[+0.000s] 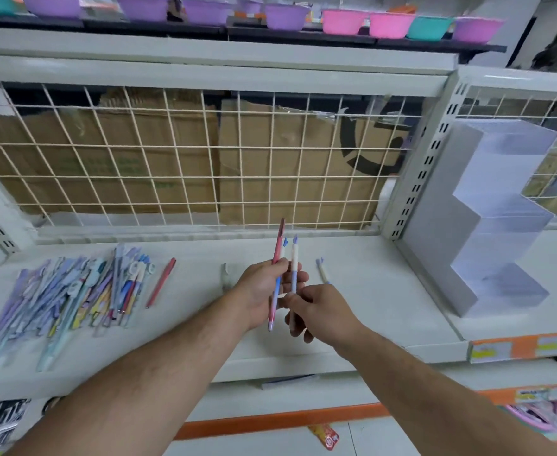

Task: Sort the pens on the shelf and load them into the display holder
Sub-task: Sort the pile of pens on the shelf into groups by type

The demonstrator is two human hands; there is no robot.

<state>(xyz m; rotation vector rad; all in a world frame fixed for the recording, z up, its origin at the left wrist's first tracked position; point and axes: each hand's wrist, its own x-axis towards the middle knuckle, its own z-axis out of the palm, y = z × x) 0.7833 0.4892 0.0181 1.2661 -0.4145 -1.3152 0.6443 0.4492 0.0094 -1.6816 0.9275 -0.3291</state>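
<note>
- Head view, hands: the left hand (pixel 260 291) is curled round a red pen (pixel 280 238) and a blue pen (pixel 275 296) pressed side by side. The right hand (pixel 323 312) pinches the lower barrel of a white pen (pixel 294 261) just beside them. Whether the left fingers also touch the white pen cannot be told.
- Head view, pen axes: all three held pens stand nearly upright above the shelf (pixel 385 284). Their long axes are roughly parallel, with the clip ends pointing up and away toward the wire grid (pixel 204 159) and the tips pointing down toward the person.
- Head view, supply: a pile of pens (pixel 73 291) lies well to the left of the hands, its barrels running mostly front to back. A spare red pen (pixel 161 283) lies just right of the pile, and a loose pale pen (pixel 322 273) lies near the right hand.
- Head view, target: the display holder (pixel 497 225), a stepped clear stand, sits on the shelf well to the right of both hands, and no pens show in it.
- Judgement: the right hand is nearer the holder. Loading calls for a rightward carry with the pen kept near vertical.
</note>
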